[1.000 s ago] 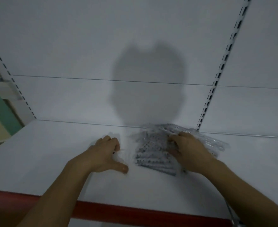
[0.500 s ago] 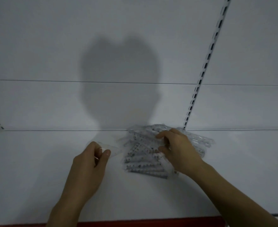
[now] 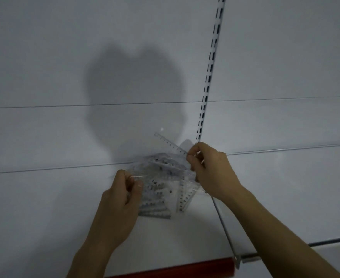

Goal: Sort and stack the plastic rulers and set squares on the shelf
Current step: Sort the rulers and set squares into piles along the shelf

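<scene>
1. Head view: a heap of clear plastic rulers lies on the white shelf, near the back wall.
2. The right hand pinches a lifted ruler, tilted up and to the left over the heap.
3. The left hand pinches a small clear piece at the heap's left edge.

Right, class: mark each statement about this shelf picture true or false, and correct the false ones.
1. The right hand pinches a clear ruler that slants up to the left. True.
2. The pile of clear rulers and set squares lies on a green shelf. False: the shelf is white.
3. The left hand lies flat and open on the shelf. False: its fingers are curled, pinching a clear piece at the pile's left edge.
4. The shelf's front edge strip is red. True.
</scene>
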A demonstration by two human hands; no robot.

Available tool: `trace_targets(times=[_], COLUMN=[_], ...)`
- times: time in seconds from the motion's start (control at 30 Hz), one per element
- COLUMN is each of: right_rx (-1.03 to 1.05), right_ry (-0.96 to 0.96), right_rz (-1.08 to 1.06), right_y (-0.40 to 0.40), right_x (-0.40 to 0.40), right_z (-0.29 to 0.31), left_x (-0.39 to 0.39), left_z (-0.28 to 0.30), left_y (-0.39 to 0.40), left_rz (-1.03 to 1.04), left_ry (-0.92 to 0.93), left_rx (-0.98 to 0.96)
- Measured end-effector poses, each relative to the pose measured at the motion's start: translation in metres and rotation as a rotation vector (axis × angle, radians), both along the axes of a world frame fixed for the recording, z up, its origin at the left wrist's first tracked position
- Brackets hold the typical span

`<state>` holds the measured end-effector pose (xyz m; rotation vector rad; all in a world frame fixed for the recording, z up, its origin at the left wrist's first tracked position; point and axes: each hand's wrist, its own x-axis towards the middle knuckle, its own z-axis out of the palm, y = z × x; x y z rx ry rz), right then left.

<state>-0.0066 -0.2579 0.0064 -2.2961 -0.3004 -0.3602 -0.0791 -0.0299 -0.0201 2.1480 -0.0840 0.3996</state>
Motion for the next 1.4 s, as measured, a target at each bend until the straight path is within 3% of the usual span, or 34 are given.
trace_targets(times=[0.13, 0.47, 0.7, 0.97, 1.2, 1.4], right_rx=[0.108, 0.248, 0.239, 0.255, 0.243, 0.217], right_ry=[0.002, -0.036, -0.046, -0.072, -0.019, -0.005], right_rz=[-0.105, -0.319, -0.583, -0.812, -0.911, -0.858], right_y=[-0.053, -0.242, -0.395, -0.501, -0.559, -0.608], right_x=[-0.031, -0.128, -0.202, -0.268, -0.281, -0.228], right_z=[-0.006, -0.003, -0.013, 0.004, -0.014, -0.024], left_x=[-0.004, -0.022, -0.034, -0.054, -0.019, 0.066], left_z=[0.011, 0.005, -0.004, 0.019, 0.023, 0.027], left_y=[-0.051, -0.245, -0.42, -0.574, -0.637, -0.67], left_rz=[-0.006, -0.195, -0.433, -0.686, -0.771, -0.744], left_ry=[-0.021, -0.012, -0.116, -0.072, -0.198, -0.251], left_rx=[-0.114, -0.141, -0.003, 0.029, 0.299, 0.501])
